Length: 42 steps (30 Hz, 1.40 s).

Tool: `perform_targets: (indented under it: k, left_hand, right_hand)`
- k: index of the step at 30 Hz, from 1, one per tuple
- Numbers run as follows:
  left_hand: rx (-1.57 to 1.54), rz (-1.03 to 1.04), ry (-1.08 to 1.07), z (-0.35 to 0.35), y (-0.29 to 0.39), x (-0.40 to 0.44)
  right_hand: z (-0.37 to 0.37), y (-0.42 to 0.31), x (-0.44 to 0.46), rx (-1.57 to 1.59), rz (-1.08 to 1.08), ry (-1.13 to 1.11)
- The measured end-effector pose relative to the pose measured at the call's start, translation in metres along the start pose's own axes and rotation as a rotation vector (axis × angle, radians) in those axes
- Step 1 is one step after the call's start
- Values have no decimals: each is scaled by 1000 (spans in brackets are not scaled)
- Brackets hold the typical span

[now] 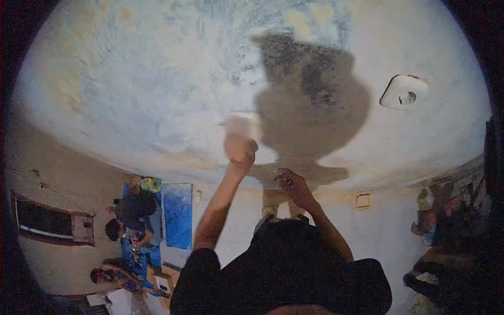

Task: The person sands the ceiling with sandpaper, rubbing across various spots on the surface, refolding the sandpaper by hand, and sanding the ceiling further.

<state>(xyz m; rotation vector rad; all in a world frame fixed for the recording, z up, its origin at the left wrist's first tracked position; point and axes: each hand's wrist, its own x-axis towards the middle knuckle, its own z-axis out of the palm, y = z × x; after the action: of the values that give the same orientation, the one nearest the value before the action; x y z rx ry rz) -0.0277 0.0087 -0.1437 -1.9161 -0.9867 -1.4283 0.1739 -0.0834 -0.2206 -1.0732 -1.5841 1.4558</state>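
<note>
Left hand (241, 149): its grip is closed round one pale piece (253, 123), blurred, against the mottled expanse (173, 89), just left of the big shadow (312, 100).
Right hand (295, 189): fingers half bent, near the far edge of the black shirt (283, 262); I can't tell whether its grip holds anything.
Plates: two, one white with a round recess (404, 92) at far right, one small and square (363, 201) nearer.
Box-like tan thing (158, 281): one, near left, contents unclear to me.
People: two (137, 210) at left, by a blue panel (177, 215).
</note>
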Motion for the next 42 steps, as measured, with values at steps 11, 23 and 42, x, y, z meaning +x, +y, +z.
perform_targets:
  k: [11, 23, 42]
  left_hand:
    - [-56, -16, 14, 7, 5, 30]
    - [1, 207, -220, 0, -36, 7]
    - [40, -158, 447, -39, -30, 133]
  right_hand:
    - [-16, -13, 10, -6, -152, 121]
    - [-18, 4, 0, 210, -47, 86]
    - [13, 22, 8, 80, -2, 59]
